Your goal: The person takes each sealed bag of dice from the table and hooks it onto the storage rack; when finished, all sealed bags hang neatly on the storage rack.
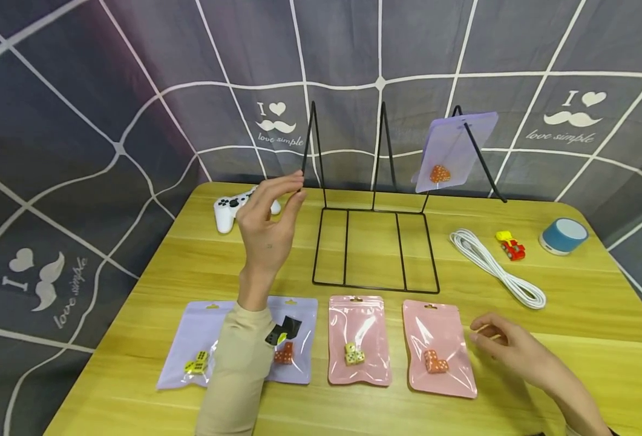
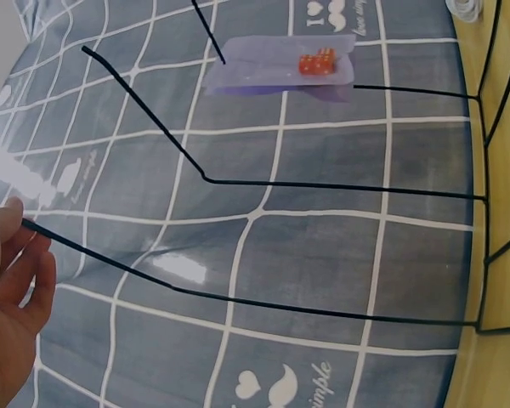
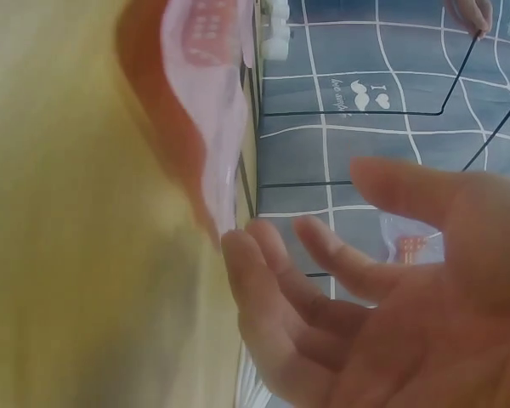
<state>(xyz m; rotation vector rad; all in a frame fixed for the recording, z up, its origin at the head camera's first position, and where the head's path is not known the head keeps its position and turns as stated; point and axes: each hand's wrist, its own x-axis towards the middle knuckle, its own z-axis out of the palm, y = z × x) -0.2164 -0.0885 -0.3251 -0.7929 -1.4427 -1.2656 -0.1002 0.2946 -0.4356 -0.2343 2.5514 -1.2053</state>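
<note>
My left hand (image 1: 268, 221) is raised at the left prong of a black wire display rack (image 1: 346, 242), pinching the prong's tip between thumb and fingers. In the left wrist view that prong (image 2: 102, 256) runs from the fingertips to an upright. A purple zip bag (image 1: 454, 145) with orange dice (image 1: 439, 174) hangs on the rack's right prong; the middle prong is bare. Low over the table, my right hand (image 1: 517, 351) has loosely bent fingers and holds nothing. Its fingertips are right by the edge of a pink bag (image 1: 440, 327) with orange dice.
Left of that bag lie another pink bag (image 1: 356, 318) with pale yellow dice and two purple bags, partly covered by the left sleeve (image 1: 233, 375). A white game controller (image 1: 225, 215), coiled white cable (image 1: 495, 266), small toy car (image 1: 512, 249) and blue speaker (image 1: 563, 236) stand around the rack.
</note>
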